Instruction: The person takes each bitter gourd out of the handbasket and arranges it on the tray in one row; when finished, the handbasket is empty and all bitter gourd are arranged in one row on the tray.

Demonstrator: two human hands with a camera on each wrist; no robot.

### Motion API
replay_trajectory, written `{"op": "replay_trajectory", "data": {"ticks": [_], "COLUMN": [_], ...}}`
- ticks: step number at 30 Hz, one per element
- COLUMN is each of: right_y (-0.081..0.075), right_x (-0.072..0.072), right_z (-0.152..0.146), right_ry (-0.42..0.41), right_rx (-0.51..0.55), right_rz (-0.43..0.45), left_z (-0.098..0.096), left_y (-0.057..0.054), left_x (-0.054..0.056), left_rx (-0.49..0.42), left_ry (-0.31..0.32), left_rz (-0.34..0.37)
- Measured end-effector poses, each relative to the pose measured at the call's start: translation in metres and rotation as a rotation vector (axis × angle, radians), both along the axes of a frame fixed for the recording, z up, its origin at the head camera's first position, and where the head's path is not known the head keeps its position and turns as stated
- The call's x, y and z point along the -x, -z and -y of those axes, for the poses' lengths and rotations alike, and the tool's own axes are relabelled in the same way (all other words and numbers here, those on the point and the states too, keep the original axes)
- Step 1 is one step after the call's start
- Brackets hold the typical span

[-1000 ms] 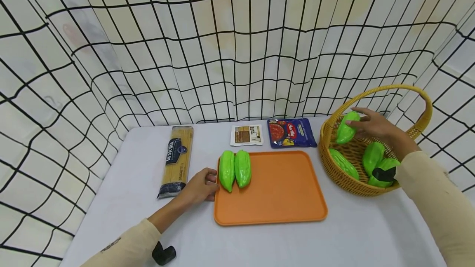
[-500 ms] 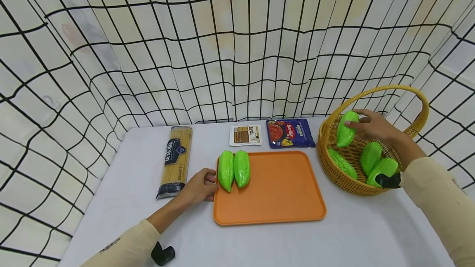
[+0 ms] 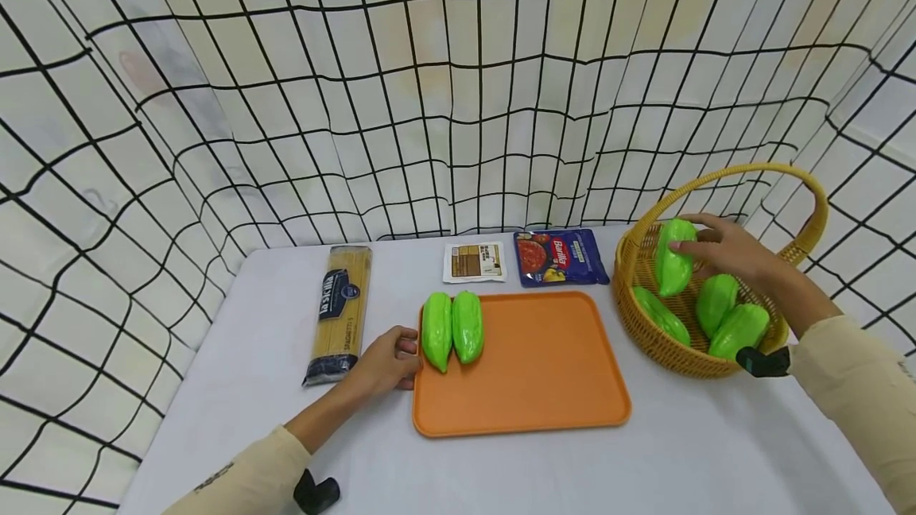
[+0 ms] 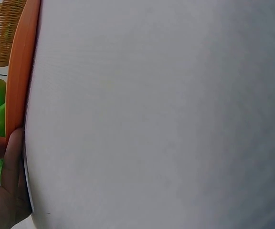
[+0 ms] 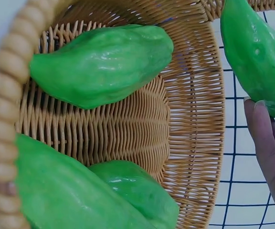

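My right hand (image 3: 726,249) holds a glossy green gourd (image 3: 674,257) between thumb and fingertips, over the left part of the wicker basket (image 3: 637,332). In the right wrist view this held gourd (image 5: 257,57) hangs pointed end up at the upper right. Several more gourds lie in the basket, one gourd (image 5: 109,62) near its wall. My left hand (image 3: 386,360) pinches the left rim of the orange tray (image 3: 537,372), thumb over the edge and fingers below, as the left wrist view shows. Side by side at the tray's left end lie two gourds (image 3: 468,328).
Left of the tray is a pack of spaghetti (image 3: 339,312). Behind it lie a small white-and-brown packet (image 3: 475,261) and a blue Barilla pouch (image 3: 560,257). A black grid net (image 3: 458,110) surrounds the table's back and sides, and the basket's handle (image 3: 816,197) arches high.
My right hand and its gourd have moved slightly lower over the basket, and the right sleeve has shifted right. The left hand stays at the tray's rim.
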State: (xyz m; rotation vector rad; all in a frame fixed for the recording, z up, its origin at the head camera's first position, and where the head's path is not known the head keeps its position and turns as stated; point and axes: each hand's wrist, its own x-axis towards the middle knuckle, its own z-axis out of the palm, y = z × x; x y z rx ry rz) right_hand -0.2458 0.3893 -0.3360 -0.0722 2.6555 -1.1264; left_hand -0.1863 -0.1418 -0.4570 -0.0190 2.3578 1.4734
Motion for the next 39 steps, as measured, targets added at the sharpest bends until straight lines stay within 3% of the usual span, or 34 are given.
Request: {"op": "replay_trajectory", "data": {"ticks": [29, 39], "right_y": [-0.006, -0.004], "right_x": [-0.043, -0.051], "right_z": [0.019, 0.029], "right_ry": [-0.027, -0.034], "right_rx": [0.059, 0.071], "right_rz": [-0.021, -0.027], "left_z": [0.0, 0.002], "left_y": [0.0, -0.002], "left_x": [-0.001, -0.002], "left_rx": [0.006, -0.012], "left_ry": [0.002, 0.007], "left_rz": [0.011, 0.004]}}
